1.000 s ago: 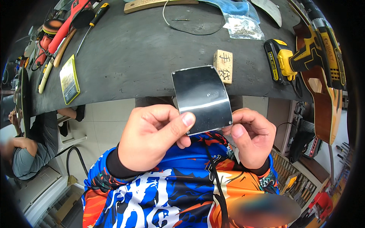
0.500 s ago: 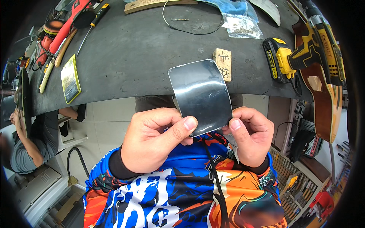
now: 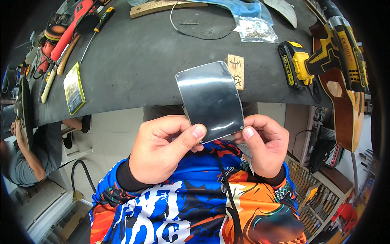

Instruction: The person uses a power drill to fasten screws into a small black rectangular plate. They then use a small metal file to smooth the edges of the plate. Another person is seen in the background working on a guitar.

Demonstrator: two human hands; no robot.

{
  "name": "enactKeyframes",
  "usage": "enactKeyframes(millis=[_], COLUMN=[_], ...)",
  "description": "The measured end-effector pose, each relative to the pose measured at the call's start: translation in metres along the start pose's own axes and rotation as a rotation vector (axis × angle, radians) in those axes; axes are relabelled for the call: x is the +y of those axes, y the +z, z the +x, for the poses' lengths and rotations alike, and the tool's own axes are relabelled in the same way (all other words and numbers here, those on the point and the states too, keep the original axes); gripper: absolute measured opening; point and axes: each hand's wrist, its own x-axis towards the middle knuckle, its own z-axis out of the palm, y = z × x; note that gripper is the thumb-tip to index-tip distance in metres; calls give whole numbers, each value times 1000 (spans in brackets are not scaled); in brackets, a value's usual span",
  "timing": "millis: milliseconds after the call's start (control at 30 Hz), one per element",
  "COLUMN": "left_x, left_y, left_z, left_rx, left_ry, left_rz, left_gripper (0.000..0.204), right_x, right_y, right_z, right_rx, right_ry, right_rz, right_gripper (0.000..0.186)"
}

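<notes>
I see the widest passage over the dark grey tabletop [image 3: 130, 61] at left centre, between the flat yellow-edged packet [image 3: 74, 88] and the curved glossy black plate [image 3: 211, 99]. The plate blocks mid-frame, with the left hand [image 3: 164, 148] and right hand [image 3: 265, 142] closing off its lower corners. Right of the pale wooden block [image 3: 236, 72], I have a gap up to the yellow-and-black cordless drill [image 3: 323, 65]; at top centre, the looped thin cable [image 3: 207, 39] obstructs me.
</notes>
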Motion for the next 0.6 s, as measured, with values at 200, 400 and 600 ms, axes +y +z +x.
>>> enactKeyframes(millis=[200,400,600], left_x=[-14,-21,-15], left_y=[-10,-24,-30], left_z=[10,29,39], left_rx=[96,214,462], left_ry=[-8,-19,35], left_rz=[-8,183,666], left_gripper=[24,29,32], right_x=[16,40,43], right_y=[-6,-22,-30], right_z=[6,4,0], right_rx=[6,24,10], right_ry=[-46,9,65], right_rz=[-218,-315,-316], right_gripper=[17,12,11])
